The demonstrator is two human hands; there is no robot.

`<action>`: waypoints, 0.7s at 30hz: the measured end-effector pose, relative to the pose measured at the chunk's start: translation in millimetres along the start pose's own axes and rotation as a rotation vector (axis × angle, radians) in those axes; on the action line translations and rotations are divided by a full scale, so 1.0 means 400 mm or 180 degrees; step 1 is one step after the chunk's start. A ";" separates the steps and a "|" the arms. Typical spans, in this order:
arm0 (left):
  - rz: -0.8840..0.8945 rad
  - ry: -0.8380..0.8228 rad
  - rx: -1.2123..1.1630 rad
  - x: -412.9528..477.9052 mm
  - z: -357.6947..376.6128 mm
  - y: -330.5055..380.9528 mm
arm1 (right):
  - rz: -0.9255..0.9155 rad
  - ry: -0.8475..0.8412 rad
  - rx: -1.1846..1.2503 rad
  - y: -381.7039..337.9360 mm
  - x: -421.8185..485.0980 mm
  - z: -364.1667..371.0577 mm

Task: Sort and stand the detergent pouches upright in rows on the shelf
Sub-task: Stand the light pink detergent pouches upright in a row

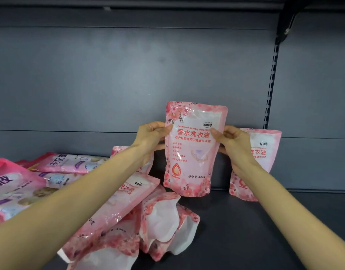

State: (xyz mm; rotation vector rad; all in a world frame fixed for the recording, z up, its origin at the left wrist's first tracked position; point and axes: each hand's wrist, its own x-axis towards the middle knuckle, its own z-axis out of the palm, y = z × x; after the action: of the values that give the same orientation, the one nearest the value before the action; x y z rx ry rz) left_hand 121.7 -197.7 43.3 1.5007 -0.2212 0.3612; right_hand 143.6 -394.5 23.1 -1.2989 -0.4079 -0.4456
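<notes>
Here the left hand (152, 137) and right hand (233, 140) pinch a pink detergent pouch (194, 151) upright by its side edges, fingers (216, 133) closed on it, beside a standing pouch (265, 152) on the shelf (265, 221).

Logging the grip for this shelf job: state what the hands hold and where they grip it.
Both hands hold one pink detergent pouch upright: left hand on its left edge, right hand on its right edge, thumbs on the front.
</notes>
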 end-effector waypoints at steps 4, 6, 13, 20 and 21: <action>-0.0114 -0.0038 0.0051 0.013 0.040 -0.034 | 0.0087 0.0143 -0.0011 0.024 -0.001 -0.044; -0.0187 -0.0020 0.0092 0.023 0.055 -0.054 | 0.0127 0.0187 -0.0050 0.036 -0.002 -0.062; -0.0464 -0.0024 0.0187 0.044 0.071 -0.118 | 0.0143 0.0046 -0.0439 0.063 0.009 -0.103; -0.0498 -0.0300 0.0436 0.043 0.085 -0.144 | 0.0207 -0.0026 -0.0447 0.097 -0.009 -0.137; -0.0477 -0.0287 0.0435 0.045 0.086 -0.142 | 0.0233 -0.0041 -0.0418 0.097 -0.010 -0.140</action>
State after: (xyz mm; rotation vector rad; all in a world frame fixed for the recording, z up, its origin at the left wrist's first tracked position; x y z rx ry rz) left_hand 161.7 -231.9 -0.7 1.6594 -0.1564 0.1919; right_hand 163.0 -440.7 -23.2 -1.4400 -0.3451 -0.4080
